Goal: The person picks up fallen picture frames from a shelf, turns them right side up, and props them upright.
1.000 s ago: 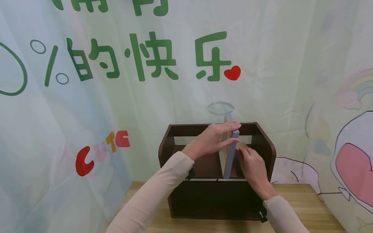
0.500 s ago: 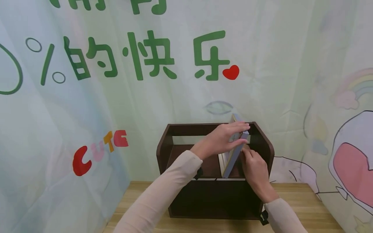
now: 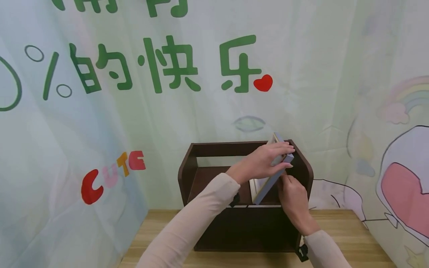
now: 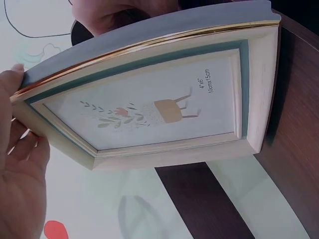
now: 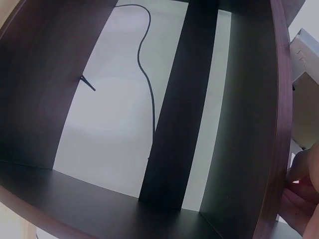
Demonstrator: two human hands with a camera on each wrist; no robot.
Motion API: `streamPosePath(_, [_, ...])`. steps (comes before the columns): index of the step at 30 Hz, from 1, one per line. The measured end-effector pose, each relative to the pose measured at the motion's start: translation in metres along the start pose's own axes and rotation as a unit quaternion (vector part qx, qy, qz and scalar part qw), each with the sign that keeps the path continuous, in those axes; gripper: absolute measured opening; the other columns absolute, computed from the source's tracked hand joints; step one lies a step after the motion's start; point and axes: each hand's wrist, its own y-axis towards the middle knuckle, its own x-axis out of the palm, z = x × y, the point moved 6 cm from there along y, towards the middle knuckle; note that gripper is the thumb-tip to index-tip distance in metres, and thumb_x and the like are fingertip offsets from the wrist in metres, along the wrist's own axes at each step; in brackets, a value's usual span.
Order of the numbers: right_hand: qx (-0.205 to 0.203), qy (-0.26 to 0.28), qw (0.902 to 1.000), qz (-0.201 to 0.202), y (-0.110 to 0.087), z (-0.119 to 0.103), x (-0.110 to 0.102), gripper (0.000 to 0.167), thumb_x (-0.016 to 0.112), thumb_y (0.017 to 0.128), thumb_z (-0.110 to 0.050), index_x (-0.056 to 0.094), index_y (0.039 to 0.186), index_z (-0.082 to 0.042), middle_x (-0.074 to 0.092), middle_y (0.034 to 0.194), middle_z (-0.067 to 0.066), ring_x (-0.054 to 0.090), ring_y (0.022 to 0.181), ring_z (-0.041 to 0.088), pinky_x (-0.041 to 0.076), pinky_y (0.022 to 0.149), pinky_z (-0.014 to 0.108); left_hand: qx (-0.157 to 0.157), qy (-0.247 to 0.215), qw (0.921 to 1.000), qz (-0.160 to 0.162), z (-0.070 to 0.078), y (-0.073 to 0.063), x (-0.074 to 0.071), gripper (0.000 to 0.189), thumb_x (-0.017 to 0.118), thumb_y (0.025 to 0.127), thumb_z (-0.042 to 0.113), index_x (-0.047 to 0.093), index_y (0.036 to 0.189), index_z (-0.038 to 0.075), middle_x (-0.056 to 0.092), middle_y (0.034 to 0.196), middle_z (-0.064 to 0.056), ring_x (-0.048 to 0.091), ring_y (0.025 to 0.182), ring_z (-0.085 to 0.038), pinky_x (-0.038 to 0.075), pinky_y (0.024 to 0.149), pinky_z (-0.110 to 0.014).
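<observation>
A picture frame (image 3: 269,185) stands on the upper board of a dark brown desktop shelf (image 3: 248,229), its top tilted to the right. In the left wrist view, the frame has a cream and teal border, a gold line, grey-blue sides and an animal-and-leaves print (image 4: 169,110). My left hand (image 3: 260,160) grips its upper end, thumb on one side and fingers on the other. Behind the frame, the curled fingers of my right hand (image 3: 294,195) pinch at its back; the exact spot is hidden. The right wrist view catches that hand (image 5: 305,191) only at its edge.
The shelf's right side panel (image 3: 302,163) rises close beside my right hand. A back rail (image 3: 231,149) runs behind the frame. Wood-grain tabletop (image 3: 338,230) lies under the shelf, and a printed curtain (image 3: 167,123) hangs behind.
The frame's top has leaned further to the right, with my left hand moving right along with it. My right hand has stayed nearly in place behind the frame.
</observation>
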Motion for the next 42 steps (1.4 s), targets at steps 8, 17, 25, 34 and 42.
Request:
streamPosePath(8, [0.009, 0.001, 1.0000, 0.001, 0.001, 0.001, -0.002, 0.011, 0.076, 0.084, 0.012, 0.069, 0.092, 0.007, 0.070, 0.079, 0.020, 0.067, 0.065, 0.035, 0.056, 0.056, 0.048, -0.010, 0.000, 0.9999, -0.009, 0.000, 0.002, 0.000, 0.048, 0.071, 0.102, 0.021, 0.061, 0.144, -0.001, 0.061, 0.152, -0.014, 0.052, 0.149, -0.026, 0.039, 0.126, -0.037])
streamPosePath(17, [0.035, 0.012, 0.9993, -0.009, 0.001, -0.001, -0.002, 0.006, 0.073, 0.089, 0.008, 0.072, 0.095, 0.007, 0.071, 0.080, 0.020, 0.067, 0.063, 0.034, 0.056, 0.055, 0.048, -0.017, -0.005, 0.9998, -0.007, -0.001, -0.002, 0.001, 0.049, 0.070, 0.103, 0.020, 0.059, 0.146, 0.000, 0.059, 0.154, -0.015, 0.050, 0.151, -0.027, 0.038, 0.128, -0.037])
streamPosePath(25, [0.064, 0.018, 0.9976, -0.019, 0.001, -0.004, -0.009, 0.006, 0.073, 0.089, 0.005, 0.071, 0.094, 0.006, 0.072, 0.083, 0.021, 0.069, 0.065, 0.036, 0.056, 0.056, 0.052, -0.059, -0.016, 0.9977, -0.029, -0.002, -0.003, 0.002, 0.060, 0.067, 0.104, 0.029, 0.049, 0.156, 0.005, 0.044, 0.167, -0.009, 0.033, 0.161, -0.021, 0.030, 0.130, -0.029])
streamPosePath(34, [0.102, 0.060, 0.9929, -0.007, 0.002, -0.022, -0.033, 0.005, 0.076, 0.085, 0.004, 0.074, 0.089, 0.003, 0.075, 0.077, 0.015, 0.069, 0.065, 0.024, 0.057, 0.058, 0.042, -0.133, -0.078, 0.9859, 0.065, -0.025, -0.022, -0.016, 0.054, 0.061, 0.108, 0.029, 0.050, 0.156, 0.007, 0.049, 0.163, -0.011, 0.050, 0.151, -0.023, 0.041, 0.125, -0.034])
streamPosePath(42, [0.156, 0.117, 0.9802, -0.034, 0.004, -0.035, -0.047, 0.015, 0.077, 0.088, 0.001, 0.075, 0.103, 0.004, 0.080, 0.093, 0.019, 0.078, 0.074, 0.025, 0.064, 0.064, 0.034, -0.197, -0.139, 0.9636, 0.116, -0.057, -0.039, -0.010, 0.041, 0.059, 0.109, 0.024, 0.063, 0.143, 0.001, 0.070, 0.130, -0.017, 0.074, 0.112, -0.025, 0.061, 0.097, -0.028])
